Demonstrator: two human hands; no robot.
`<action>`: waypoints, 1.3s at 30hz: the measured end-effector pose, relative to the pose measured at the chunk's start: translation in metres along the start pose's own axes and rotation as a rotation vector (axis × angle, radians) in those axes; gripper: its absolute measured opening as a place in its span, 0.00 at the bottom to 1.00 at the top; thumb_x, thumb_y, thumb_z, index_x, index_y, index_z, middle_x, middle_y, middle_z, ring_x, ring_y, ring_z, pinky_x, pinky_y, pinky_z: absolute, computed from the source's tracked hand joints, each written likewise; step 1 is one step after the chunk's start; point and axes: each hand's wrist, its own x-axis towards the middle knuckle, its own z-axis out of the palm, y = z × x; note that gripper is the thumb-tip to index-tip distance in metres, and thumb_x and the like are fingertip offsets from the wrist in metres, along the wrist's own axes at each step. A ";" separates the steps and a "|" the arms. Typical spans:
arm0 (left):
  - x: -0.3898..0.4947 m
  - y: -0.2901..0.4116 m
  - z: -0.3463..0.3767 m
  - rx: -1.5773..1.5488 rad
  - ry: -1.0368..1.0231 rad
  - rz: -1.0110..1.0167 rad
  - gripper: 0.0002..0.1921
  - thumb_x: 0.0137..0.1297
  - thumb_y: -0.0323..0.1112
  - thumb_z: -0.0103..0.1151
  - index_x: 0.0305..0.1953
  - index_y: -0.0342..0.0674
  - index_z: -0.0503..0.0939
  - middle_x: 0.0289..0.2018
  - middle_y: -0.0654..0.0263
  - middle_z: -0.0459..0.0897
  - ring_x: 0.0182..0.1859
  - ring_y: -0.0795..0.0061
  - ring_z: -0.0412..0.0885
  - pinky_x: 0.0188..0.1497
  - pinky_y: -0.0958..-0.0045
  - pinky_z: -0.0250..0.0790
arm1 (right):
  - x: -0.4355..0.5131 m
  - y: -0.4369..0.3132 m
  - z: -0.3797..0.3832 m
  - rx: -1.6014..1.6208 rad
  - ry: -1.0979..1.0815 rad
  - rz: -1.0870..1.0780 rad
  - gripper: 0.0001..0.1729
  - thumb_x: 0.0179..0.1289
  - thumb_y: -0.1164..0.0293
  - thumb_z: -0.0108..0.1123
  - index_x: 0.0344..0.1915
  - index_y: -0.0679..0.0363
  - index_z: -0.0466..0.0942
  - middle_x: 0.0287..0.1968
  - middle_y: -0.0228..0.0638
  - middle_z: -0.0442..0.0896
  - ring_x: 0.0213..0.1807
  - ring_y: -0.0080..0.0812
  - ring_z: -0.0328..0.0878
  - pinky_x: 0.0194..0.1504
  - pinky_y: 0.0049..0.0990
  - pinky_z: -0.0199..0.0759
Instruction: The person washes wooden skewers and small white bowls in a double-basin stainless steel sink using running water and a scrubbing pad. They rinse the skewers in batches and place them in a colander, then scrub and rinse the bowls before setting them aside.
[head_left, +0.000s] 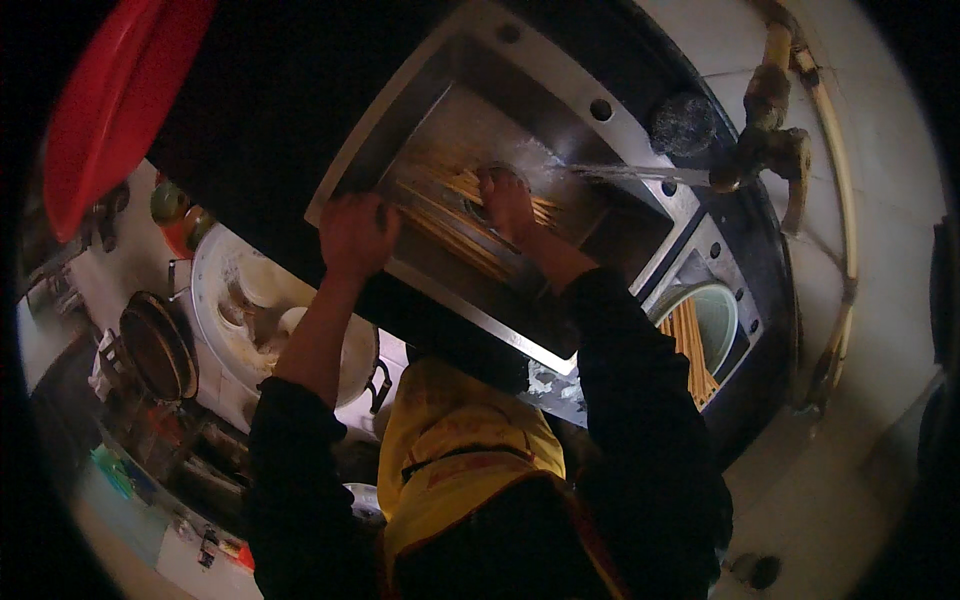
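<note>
Long wooden chopsticks (457, 236) lie in a loose bundle across the bottom of a stainless steel sink (420, 97). My right hand (508, 201) is down in the sink, its fingers curled over part of the bundle. A dark rounded thing partly shows at its fingertips, too dim to name. My left hand (358, 234) is at the sink's left rim, by the near ends of the chopsticks; whether it grips them or rests on the rim is hidden. Water (622, 172) runs from a tap (750, 161) at the right and splashes beyond my right hand.
A pale green basket (724, 322) with more sticks (686, 345) stands in the smaller basin (705, 251). A round scouring pad (682, 124) sits by the tap. Left are a red plastic basin (124, 112), a wide metal pan (217, 315) holding bowls, and a dark round pan (157, 345).
</note>
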 end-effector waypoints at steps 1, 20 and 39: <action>0.000 0.001 -0.001 0.004 -0.003 -0.001 0.11 0.61 0.43 0.57 0.29 0.42 0.80 0.28 0.56 0.82 0.33 0.56 0.81 0.43 0.55 0.71 | -0.002 -0.004 0.000 0.032 -0.023 -0.009 0.31 0.59 0.71 0.55 0.64 0.60 0.63 0.52 0.56 0.74 0.53 0.56 0.74 0.54 0.48 0.69; 0.055 0.128 0.116 -1.185 -0.462 -0.049 0.39 0.47 0.42 0.77 0.57 0.33 0.68 0.48 0.56 0.79 0.50 0.63 0.79 0.54 0.64 0.71 | -0.086 -0.060 -0.090 1.343 0.155 0.445 0.40 0.61 0.71 0.65 0.69 0.58 0.54 0.54 0.50 0.78 0.56 0.47 0.78 0.55 0.39 0.73; 0.037 0.108 0.155 -1.046 -0.616 0.184 0.31 0.53 0.46 0.72 0.55 0.39 0.74 0.44 0.58 0.83 0.47 0.65 0.82 0.51 0.63 0.72 | -0.046 0.009 -0.126 1.676 0.339 0.319 0.42 0.73 0.37 0.35 0.65 0.63 0.68 0.59 0.40 0.77 0.58 0.37 0.73 0.62 0.37 0.64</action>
